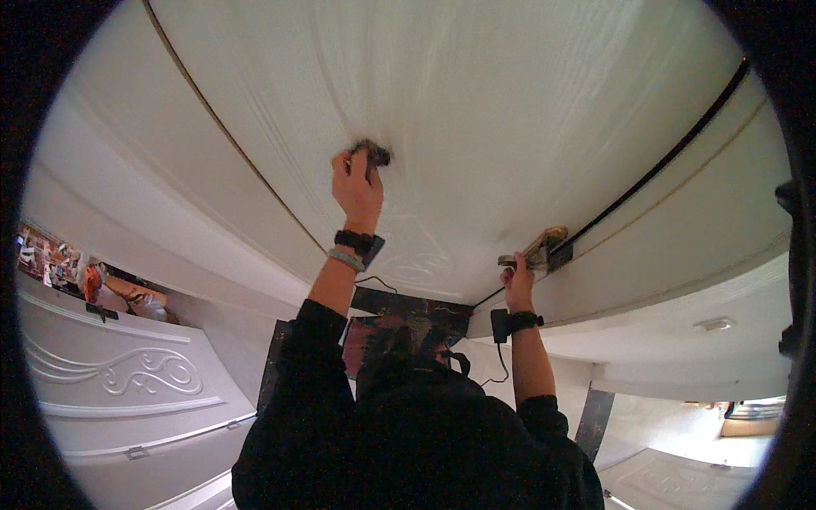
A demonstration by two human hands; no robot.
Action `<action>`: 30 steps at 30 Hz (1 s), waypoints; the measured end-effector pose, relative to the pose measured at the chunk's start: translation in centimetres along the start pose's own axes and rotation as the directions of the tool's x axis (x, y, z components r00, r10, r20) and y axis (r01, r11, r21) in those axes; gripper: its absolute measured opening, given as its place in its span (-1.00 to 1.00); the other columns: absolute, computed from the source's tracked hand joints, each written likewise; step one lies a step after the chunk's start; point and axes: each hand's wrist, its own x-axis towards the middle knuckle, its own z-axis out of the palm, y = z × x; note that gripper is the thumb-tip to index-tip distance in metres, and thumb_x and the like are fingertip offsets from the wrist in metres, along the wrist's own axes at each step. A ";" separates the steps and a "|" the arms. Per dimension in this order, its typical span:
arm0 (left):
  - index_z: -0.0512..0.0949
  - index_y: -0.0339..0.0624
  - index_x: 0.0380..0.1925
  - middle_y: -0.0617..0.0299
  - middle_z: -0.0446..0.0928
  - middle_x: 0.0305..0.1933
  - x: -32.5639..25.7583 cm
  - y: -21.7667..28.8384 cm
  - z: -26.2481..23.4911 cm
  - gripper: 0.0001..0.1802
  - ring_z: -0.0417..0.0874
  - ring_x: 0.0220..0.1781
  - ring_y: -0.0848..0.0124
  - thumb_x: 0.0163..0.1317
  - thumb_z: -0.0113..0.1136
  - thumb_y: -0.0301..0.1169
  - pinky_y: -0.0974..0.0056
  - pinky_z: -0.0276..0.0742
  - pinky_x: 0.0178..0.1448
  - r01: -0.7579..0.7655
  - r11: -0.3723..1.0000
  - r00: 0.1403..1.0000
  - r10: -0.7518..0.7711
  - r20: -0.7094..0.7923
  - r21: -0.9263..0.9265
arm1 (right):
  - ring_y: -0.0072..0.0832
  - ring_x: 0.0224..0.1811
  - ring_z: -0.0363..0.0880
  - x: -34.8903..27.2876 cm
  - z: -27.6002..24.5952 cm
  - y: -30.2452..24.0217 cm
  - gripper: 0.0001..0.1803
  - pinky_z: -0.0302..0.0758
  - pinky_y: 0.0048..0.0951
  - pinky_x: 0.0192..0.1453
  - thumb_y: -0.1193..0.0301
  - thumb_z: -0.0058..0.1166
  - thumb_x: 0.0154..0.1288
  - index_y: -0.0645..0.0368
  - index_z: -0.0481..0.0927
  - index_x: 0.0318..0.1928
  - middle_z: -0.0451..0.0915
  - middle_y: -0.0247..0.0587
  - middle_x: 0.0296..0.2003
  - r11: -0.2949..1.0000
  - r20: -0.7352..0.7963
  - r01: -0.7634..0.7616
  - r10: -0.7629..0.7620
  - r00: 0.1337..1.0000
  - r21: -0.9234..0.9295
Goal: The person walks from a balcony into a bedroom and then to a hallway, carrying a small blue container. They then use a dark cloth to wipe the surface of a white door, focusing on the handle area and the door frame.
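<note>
A large white door panel (476, 102) with moulded curves stands before me. My left hand (357, 189) is raised against it, fingers closed on a dark, crumpled pad (374, 153) that looks like a cloth or scouring pad. The pad touches the door face. Lower down, near the door's right edge, my right hand (519, 287) is wrapped round the lever of a metal door handle (512, 261). Behind that lever is a worn, brass-coloured plate (552, 240). Both wrists wear dark bands with small boxes on them.
A dark gap (671, 161) runs between the door and its right frame. At the floor lies a dark red mat (360, 336) by a black threshold strip (416, 308). Another white door (127, 365) stands to the left, beside cluttered goods (68, 263). A wall switch (715, 324) is at right.
</note>
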 end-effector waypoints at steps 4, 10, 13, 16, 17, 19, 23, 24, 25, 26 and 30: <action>0.45 -0.03 -0.16 0.11 0.35 -0.05 -5.9 0.4 -0.1 -0.58 0.54 -0.17 0.04 -0.07 0.31 -0.55 0.03 0.52 -0.19 0.251 0.968 0.863 -0.224 0.453 -0.001 | -0.59 -0.64 0.28 0.2 -0.1 0.0 -0.70 0.27 -0.50 -0.58 0.21 0.15 0.24 0.11 0.36 -0.31 0.33 -0.39 -0.59 0.998 -0.023 -0.059 0.059 0.998 -0.007; 0.39 -0.19 -0.07 0.00 0.30 -0.03 -0.5 0.8 -0.2 -0.56 0.45 -0.02 -0.01 -0.02 0.19 -0.61 0.06 0.47 -0.03 0.240 0.945 0.968 -0.216 0.126 -0.223 | -0.58 -0.62 0.34 0.2 -0.2 0.0 -0.73 0.26 -0.48 -0.59 0.21 0.14 0.24 0.10 0.40 -0.32 0.42 -0.35 -0.54 0.997 -0.057 -0.076 0.076 0.996 -0.001; 0.37 -0.23 -0.05 -0.04 0.28 -0.02 3.9 0.6 -0.5 -0.55 0.40 0.02 -0.01 -0.01 0.17 -0.62 0.08 0.43 0.04 0.159 0.958 0.986 -0.167 -0.014 -0.237 | -0.58 -0.65 0.30 -0.1 0.2 -0.1 -0.72 0.24 -0.49 -0.60 0.22 0.14 0.26 0.13 0.38 -0.30 0.38 -0.34 -0.58 0.998 -0.042 -0.053 0.053 0.998 0.018; 0.36 -0.23 -0.01 -0.06 0.26 -0.01 5.0 0.4 0.0 -0.52 0.38 0.03 -0.02 0.00 0.17 -0.61 0.08 0.40 0.07 0.143 0.965 0.986 -0.158 -0.051 -0.218 | -0.57 -0.68 0.27 -0.2 0.6 -0.1 -0.69 0.22 -0.49 -0.61 0.22 0.15 0.25 0.15 0.36 -0.29 0.35 -0.33 -0.61 0.999 -0.122 -0.023 0.027 0.992 0.036; 0.36 -0.23 0.01 -0.07 0.25 0.00 4.1 0.5 0.2 -0.51 0.38 0.03 -0.03 0.00 0.17 -0.61 0.08 0.40 0.07 0.157 0.964 0.984 -0.171 -0.051 -0.215 | -0.57 -0.68 0.27 -0.3 0.7 0.0 -0.69 0.22 -0.48 -0.61 0.21 0.15 0.25 0.15 0.37 -0.29 0.35 -0.34 -0.61 0.999 -0.137 -0.017 0.023 0.990 0.049; 0.35 -0.22 0.06 -0.09 0.23 0.02 1.3 0.6 0.6 -0.47 0.37 0.04 -0.05 0.01 0.17 -0.61 0.07 0.41 0.06 0.149 0.974 0.987 -0.156 -0.025 -0.172 | -0.57 -0.68 0.26 -0.2 0.5 0.1 -0.67 0.22 -0.48 -0.61 0.21 0.16 0.24 0.16 0.36 -0.29 0.33 -0.34 -0.64 1.000 -0.090 0.014 -0.013 0.996 0.020; 0.33 -0.13 0.07 -0.10 0.18 0.07 -5.9 0.9 1.0 -0.45 0.39 0.02 -0.06 0.04 0.18 -0.63 0.08 0.47 0.01 0.286 0.947 0.924 -0.232 0.304 -0.148 | -0.59 -0.60 0.37 0.2 -0.3 0.2 -0.73 0.34 -0.53 -0.58 0.19 0.17 0.21 0.05 0.41 -0.28 0.43 -0.39 -0.54 0.998 -0.045 -0.067 0.067 0.997 0.015; 0.29 -0.11 0.10 -0.09 0.13 0.09 -7.2 1.0 1.1 -0.43 0.39 0.03 -0.08 0.06 0.19 -0.62 0.10 0.48 0.01 0.364 0.922 0.879 -0.295 0.374 -0.130 | -0.58 -0.60 0.37 0.3 -0.4 0.3 -0.73 0.35 -0.53 -0.58 0.19 0.17 0.21 0.05 0.42 -0.28 0.44 -0.38 -0.54 0.997 -0.057 -0.074 0.075 0.996 0.015; 0.27 -0.13 0.11 -0.09 0.12 0.09 -7.7 1.0 1.3 -0.44 0.38 0.04 -0.07 0.08 0.19 -0.60 0.08 0.46 0.04 0.332 0.922 0.909 -0.255 0.330 -0.201 | -0.58 -0.61 0.37 0.5 -0.4 0.3 -0.74 0.35 -0.53 -0.58 0.20 0.17 0.21 0.05 0.42 -0.28 0.44 -0.38 -0.53 0.996 -0.068 -0.083 0.084 0.994 0.017; 0.25 -0.16 0.12 -0.09 0.11 0.09 -8.2 1.1 1.3 -0.44 0.36 0.04 -0.07 0.11 0.19 -0.57 0.07 0.45 0.08 0.346 0.904 0.913 -0.263 0.311 -0.250 | -0.58 -0.61 0.37 0.4 -0.5 0.4 -0.74 0.35 -0.54 -0.57 0.20 0.16 0.22 0.06 0.42 -0.28 0.44 -0.37 -0.53 0.992 -0.087 -0.122 0.122 0.989 0.010; 0.27 -0.26 0.08 -0.12 0.12 0.07 -6.3 1.8 1.3 -0.52 0.31 0.06 -0.04 0.17 0.18 -0.47 0.04 0.33 0.15 0.340 0.878 0.934 -0.275 0.228 -0.335 | -0.59 -0.62 0.35 0.5 -0.3 0.5 -0.75 0.32 -0.55 -0.59 0.21 0.16 0.22 0.05 0.41 -0.31 0.42 -0.38 -0.55 0.998 -0.079 -0.063 0.061 0.995 -0.019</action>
